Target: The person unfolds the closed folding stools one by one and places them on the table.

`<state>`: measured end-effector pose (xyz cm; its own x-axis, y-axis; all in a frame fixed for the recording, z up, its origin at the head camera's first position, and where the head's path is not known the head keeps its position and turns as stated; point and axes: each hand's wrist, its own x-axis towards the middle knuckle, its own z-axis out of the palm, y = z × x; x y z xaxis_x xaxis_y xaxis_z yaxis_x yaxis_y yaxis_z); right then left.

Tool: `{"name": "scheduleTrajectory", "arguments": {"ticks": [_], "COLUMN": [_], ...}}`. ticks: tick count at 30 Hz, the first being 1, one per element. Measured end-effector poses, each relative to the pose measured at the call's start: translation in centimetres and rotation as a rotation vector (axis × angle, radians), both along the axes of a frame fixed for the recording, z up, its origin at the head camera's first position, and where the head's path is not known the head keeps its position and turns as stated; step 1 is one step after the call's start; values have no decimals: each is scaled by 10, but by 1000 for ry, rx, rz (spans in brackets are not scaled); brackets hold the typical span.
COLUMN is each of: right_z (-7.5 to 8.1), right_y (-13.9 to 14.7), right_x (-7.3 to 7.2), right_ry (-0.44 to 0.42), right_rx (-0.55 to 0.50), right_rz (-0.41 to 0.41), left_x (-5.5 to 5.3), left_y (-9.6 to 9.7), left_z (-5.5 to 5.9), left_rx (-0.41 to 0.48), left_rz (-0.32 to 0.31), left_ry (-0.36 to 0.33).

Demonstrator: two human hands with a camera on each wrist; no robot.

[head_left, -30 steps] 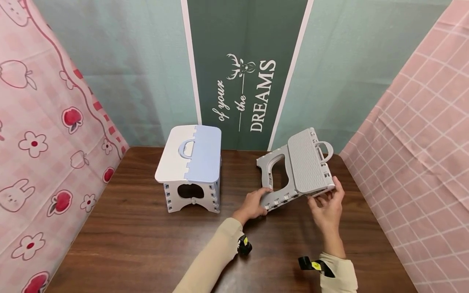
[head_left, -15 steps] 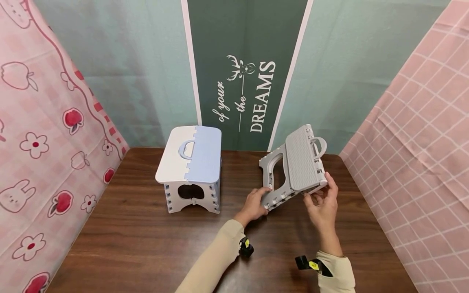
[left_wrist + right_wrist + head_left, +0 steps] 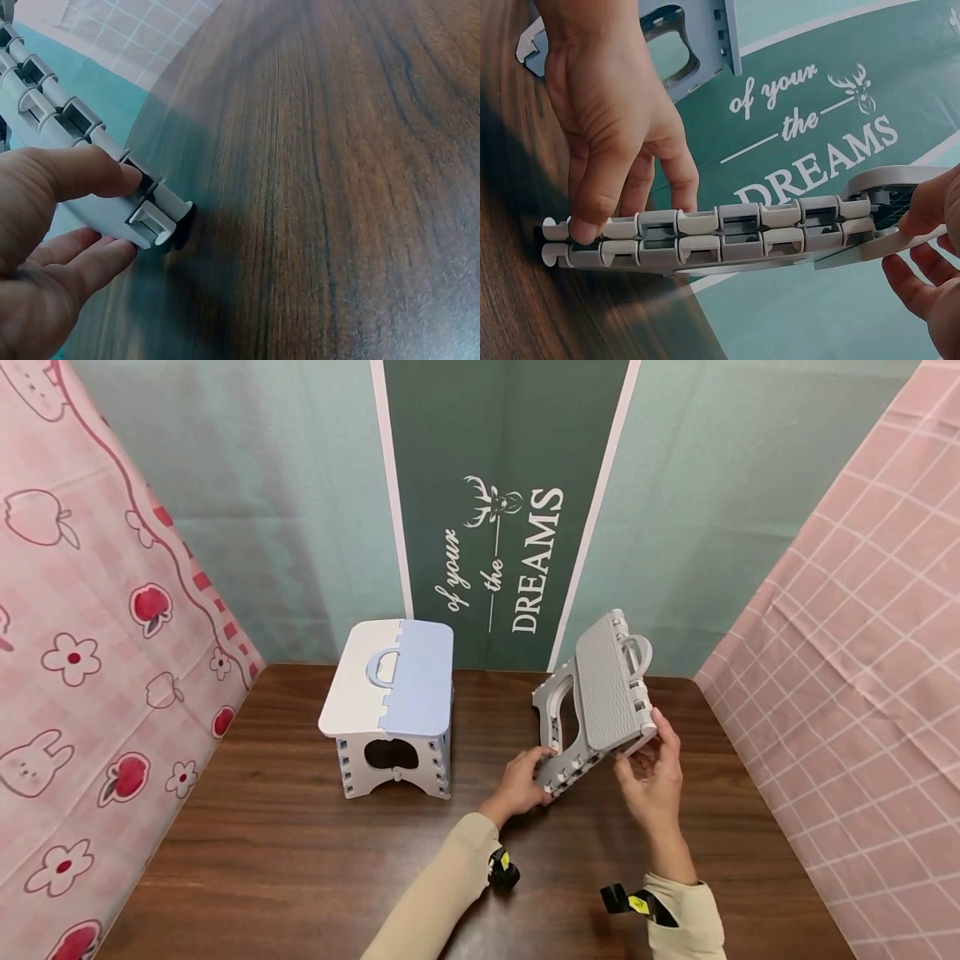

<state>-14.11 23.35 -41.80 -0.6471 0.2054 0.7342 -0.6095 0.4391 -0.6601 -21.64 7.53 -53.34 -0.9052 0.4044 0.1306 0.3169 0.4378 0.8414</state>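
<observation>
A grey folding stool (image 3: 609,689) stands tilted on the table, partly folded, its textured seat half slanting down to the left and its loop handle (image 3: 639,658) sticking up on the right. My left hand (image 3: 519,785) grips the stool's low near edge. In the left wrist view, thumb and fingers lie on opposite sides of its hinged leg edge (image 3: 82,124). At the seat's near right corner, my right hand (image 3: 652,781) pinches the stool. The right wrist view shows this hand (image 3: 934,262) by the end of the row of hinges (image 3: 720,236). The stool's underside is hidden.
A white and blue folding stool (image 3: 420,672) stands unfolded to the left on the dark wooden table (image 3: 300,860). Cloths hang on three sides: a pink printed one (image 3: 90,635) left, a green one with lettering (image 3: 487,410) behind, and a pink checked one (image 3: 862,652) right.
The grey stool's seat and handle have swung left and more upright, folding closer to the leg panel. My right hand has moved left with them; my left hand has barely shifted.
</observation>
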Motion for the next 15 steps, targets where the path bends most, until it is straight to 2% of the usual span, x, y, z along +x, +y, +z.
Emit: {"name": "scheduleTrajectory", "arguments": {"ticks": [6, 15], "right_z": [3, 9], "right_y": [-6, -14], "right_x": [-1, -3], "right_ry": [5, 28], "right_rx": [55, 94], "right_rz": [-6, 18], "left_x": [2, 5], "left_y": [-2, -4], "left_z": [1, 3], "left_rx": [58, 102], "left_rz": [7, 11], "left_ry": [-43, -50]}}
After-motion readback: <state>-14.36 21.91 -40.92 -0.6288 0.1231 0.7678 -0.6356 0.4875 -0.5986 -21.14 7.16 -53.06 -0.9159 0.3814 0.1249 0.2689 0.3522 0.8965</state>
